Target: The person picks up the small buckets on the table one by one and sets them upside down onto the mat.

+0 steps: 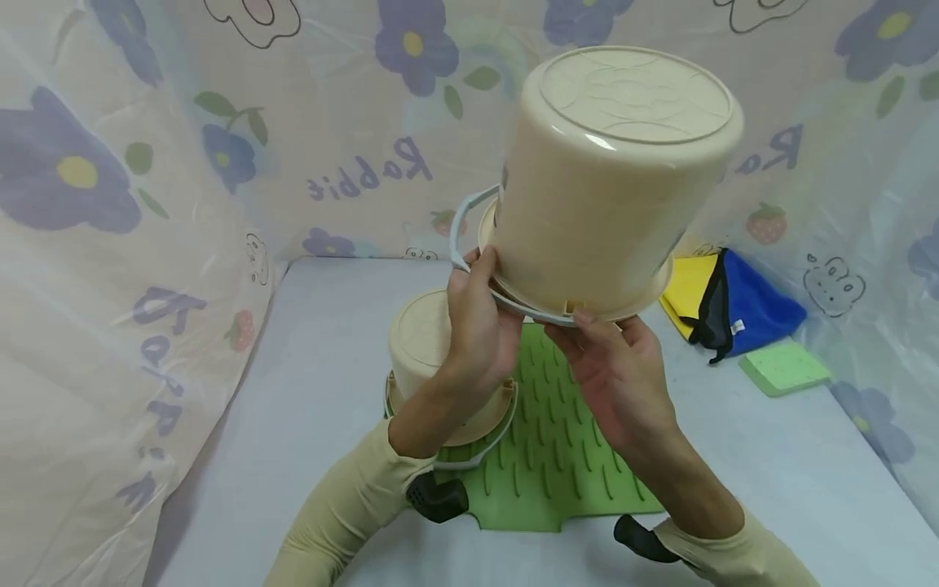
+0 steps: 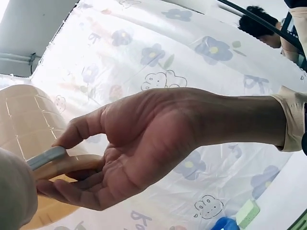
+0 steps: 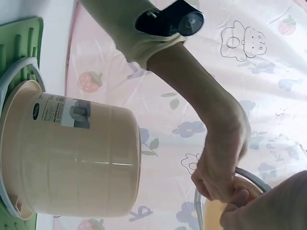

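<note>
A cream plastic bucket (image 1: 601, 212) is held up off the table, bottom upward and tilted, its mouth toward the hands. My left hand (image 1: 480, 326) grips its rim on the left, close to the pale grey handle (image 1: 460, 224). Nearer the front, my right hand (image 1: 619, 379) pinches rim and handle together, thumb on the outside; in the left wrist view that hand (image 2: 144, 139) has its fingers curled beneath the rim. Below the left forearm, a second cream bucket (image 1: 414, 346) stands upside down on a green ridged mat (image 1: 579, 456). A label (image 3: 60, 111) shows on its side.
At the back right lies a blue and yellow cloth (image 1: 763, 302) with black edging. A green sponge (image 1: 785, 367) sits beside it. Flower-printed curtains (image 1: 345, 163) enclose the white table (image 1: 293, 391). Another person (image 2: 261, 26) appears beyond the curtain in the left wrist view.
</note>
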The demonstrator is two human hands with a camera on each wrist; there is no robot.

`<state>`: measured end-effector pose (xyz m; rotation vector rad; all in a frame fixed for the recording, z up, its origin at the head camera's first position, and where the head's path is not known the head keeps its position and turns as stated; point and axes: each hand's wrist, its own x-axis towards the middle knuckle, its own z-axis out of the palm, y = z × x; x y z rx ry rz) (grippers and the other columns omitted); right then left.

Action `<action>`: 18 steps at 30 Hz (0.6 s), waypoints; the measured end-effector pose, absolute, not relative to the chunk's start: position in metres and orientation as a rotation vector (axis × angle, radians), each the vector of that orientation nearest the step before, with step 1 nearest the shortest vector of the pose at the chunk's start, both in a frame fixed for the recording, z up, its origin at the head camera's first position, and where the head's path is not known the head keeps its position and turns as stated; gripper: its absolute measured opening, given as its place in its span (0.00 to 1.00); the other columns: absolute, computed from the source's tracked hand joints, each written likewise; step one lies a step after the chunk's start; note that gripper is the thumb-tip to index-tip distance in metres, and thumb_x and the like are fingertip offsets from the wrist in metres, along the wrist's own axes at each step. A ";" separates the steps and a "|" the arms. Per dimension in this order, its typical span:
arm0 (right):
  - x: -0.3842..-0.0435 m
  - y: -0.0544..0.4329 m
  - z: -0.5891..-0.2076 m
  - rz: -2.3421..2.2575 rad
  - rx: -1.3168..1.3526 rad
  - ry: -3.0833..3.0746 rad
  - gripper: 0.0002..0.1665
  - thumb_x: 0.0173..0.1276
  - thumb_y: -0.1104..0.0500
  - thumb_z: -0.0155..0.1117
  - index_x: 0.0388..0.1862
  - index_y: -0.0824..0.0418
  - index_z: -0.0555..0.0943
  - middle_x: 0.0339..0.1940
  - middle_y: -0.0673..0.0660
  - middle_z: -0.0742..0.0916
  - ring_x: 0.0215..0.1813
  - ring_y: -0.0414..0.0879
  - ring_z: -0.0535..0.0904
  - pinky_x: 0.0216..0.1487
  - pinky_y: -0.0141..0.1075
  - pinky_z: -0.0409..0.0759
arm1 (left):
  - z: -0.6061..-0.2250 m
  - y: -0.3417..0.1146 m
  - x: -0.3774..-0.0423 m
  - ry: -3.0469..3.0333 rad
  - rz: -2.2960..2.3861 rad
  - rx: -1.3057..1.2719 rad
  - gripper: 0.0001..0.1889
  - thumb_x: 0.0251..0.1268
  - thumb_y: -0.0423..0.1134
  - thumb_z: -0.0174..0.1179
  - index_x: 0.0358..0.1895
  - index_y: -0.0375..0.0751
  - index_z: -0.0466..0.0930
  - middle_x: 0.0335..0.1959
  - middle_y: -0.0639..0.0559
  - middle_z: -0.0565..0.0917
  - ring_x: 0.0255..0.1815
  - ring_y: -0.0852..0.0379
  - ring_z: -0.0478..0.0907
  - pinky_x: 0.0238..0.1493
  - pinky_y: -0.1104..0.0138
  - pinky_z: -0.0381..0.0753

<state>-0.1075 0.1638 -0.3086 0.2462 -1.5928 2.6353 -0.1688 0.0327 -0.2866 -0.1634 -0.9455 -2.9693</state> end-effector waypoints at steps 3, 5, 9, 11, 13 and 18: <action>-0.109 0.168 -0.306 2.671 0.212 -1.596 0.18 0.84 0.62 0.49 0.69 0.57 0.65 0.55 0.48 0.78 0.53 0.39 0.81 0.64 0.30 0.83 | -0.289 0.029 -0.167 -0.939 -2.975 -0.182 0.18 0.87 0.39 0.37 0.71 0.40 0.62 0.71 0.43 0.74 0.75 0.48 0.72 0.78 0.48 0.71; -0.110 0.174 -0.305 2.708 0.210 -1.579 0.16 0.85 0.62 0.48 0.67 0.56 0.64 0.51 0.47 0.78 0.51 0.39 0.79 0.61 0.29 0.81 | -0.290 0.027 -0.165 -0.970 -2.982 -0.189 0.19 0.87 0.42 0.37 0.72 0.42 0.64 0.71 0.43 0.75 0.75 0.47 0.73 0.78 0.46 0.72; -0.113 0.190 -0.302 2.754 0.267 -1.520 0.16 0.84 0.63 0.42 0.66 0.54 0.62 0.46 0.46 0.76 0.45 0.39 0.75 0.55 0.29 0.78 | -0.288 0.025 -0.164 -1.082 -3.011 -0.162 0.21 0.87 0.51 0.35 0.66 0.44 0.71 0.68 0.41 0.78 0.71 0.47 0.78 0.75 0.47 0.76; -0.115 0.198 -0.301 2.783 0.333 -1.477 0.20 0.84 0.63 0.39 0.70 0.51 0.60 0.50 0.47 0.75 0.45 0.39 0.74 0.52 0.29 0.77 | -0.284 0.024 -0.166 -1.074 -3.029 -0.095 0.19 0.87 0.54 0.37 0.58 0.45 0.71 0.62 0.42 0.81 0.65 0.49 0.82 0.70 0.52 0.81; -0.116 0.207 -0.299 2.825 0.418 -1.433 0.26 0.84 0.63 0.35 0.76 0.47 0.57 0.60 0.48 0.72 0.49 0.40 0.73 0.53 0.29 0.77 | -0.280 0.022 -0.169 -1.048 -3.037 -0.031 0.17 0.85 0.57 0.41 0.52 0.47 0.69 0.56 0.45 0.83 0.57 0.52 0.84 0.61 0.59 0.85; -0.119 0.227 -0.298 2.869 0.552 -1.372 0.35 0.80 0.65 0.31 0.81 0.43 0.57 0.73 0.47 0.67 0.64 0.44 0.69 0.62 0.34 0.78 | -0.273 0.017 -0.172 -1.068 -3.055 -0.050 0.16 0.85 0.56 0.43 0.54 0.49 0.68 0.53 0.45 0.82 0.53 0.54 0.84 0.53 0.67 0.89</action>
